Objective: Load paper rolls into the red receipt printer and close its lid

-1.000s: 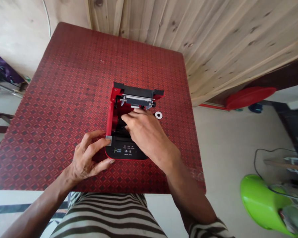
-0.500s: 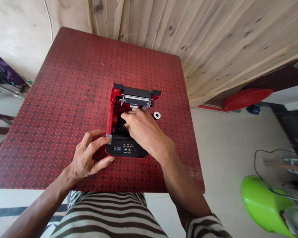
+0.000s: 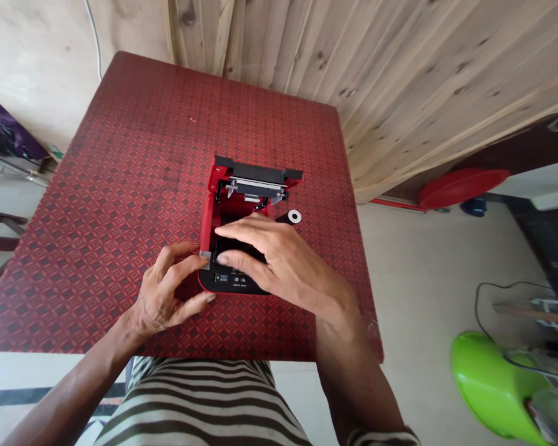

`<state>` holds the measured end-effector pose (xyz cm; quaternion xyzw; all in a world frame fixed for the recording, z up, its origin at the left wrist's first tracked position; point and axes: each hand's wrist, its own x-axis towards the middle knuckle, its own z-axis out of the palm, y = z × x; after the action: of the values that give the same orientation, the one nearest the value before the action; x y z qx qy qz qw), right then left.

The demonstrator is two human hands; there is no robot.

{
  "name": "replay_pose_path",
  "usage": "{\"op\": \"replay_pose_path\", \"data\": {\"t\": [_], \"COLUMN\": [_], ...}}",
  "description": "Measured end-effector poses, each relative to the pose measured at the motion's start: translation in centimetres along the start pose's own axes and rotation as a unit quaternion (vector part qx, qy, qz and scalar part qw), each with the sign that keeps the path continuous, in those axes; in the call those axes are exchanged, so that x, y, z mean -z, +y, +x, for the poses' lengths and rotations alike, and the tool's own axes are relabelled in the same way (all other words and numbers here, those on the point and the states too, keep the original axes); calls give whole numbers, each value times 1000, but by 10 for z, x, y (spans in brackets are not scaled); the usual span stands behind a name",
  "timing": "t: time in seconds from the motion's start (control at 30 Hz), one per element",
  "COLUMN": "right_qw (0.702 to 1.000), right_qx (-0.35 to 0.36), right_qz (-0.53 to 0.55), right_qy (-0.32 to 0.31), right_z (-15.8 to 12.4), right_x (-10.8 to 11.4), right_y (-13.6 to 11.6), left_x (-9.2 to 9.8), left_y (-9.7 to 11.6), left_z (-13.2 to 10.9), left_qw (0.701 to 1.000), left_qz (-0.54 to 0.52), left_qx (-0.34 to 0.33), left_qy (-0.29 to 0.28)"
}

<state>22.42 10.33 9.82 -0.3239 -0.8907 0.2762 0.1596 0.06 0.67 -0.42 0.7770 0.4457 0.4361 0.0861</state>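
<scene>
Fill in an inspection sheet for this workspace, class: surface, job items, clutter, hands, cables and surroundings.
Surface: red patterned tabletop.
Job items: red and black printer, lid open; black spool with white centre beside it.
Clutter: red plastic object by the wall; green plastic object on the floor.
Hands: left hand fingertips on a silver tab; right hand spread over the printer's open compartment.
Cables: thin white cable by the wall; dark cable on the floor.
Surroundings: wooden plank wall, pale floor.

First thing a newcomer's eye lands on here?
The open red-and-black printer at the centre of the red patterned table, with the right hand spread over it and the left hand at its near left corner. Next, the bright green plastic object at lower right, on the floor.
</scene>
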Motion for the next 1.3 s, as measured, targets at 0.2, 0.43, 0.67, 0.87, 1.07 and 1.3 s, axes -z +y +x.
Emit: {"op": "replay_pose_path", "data": {"t": [0.2, 0.43, 0.67, 0.87, 1.07, 1.3], "right_qw": [999, 988, 972, 953, 952, 952], "right_qx": [26, 29, 19, 38, 37, 25], "right_qz": [22, -59, -118, -187, -196, -202], "right_qy": [22, 137, 202, 237, 233, 228], "right_z": [-12, -31, -43, -53, -57, -59], "right_x": [-2, -9, -33, -39, -43, -46], "right_y": [-5, -8, -14, -21, -22, -23], "left_x": [-2, 20, 39, 18, 30, 20], "left_y": [-1, 7, -5, -19, -4, 0], "left_z": [-1, 12, 108, 142, 98, 64], "left_qw": [1000, 999, 993, 993, 983, 982], "left_qz": [5, 7, 86, 17, 25, 29], "left_qx": [0, 3, -81, -38, -94, -99], "left_qy": [1, -37, -15, -109, -158, -155]}}
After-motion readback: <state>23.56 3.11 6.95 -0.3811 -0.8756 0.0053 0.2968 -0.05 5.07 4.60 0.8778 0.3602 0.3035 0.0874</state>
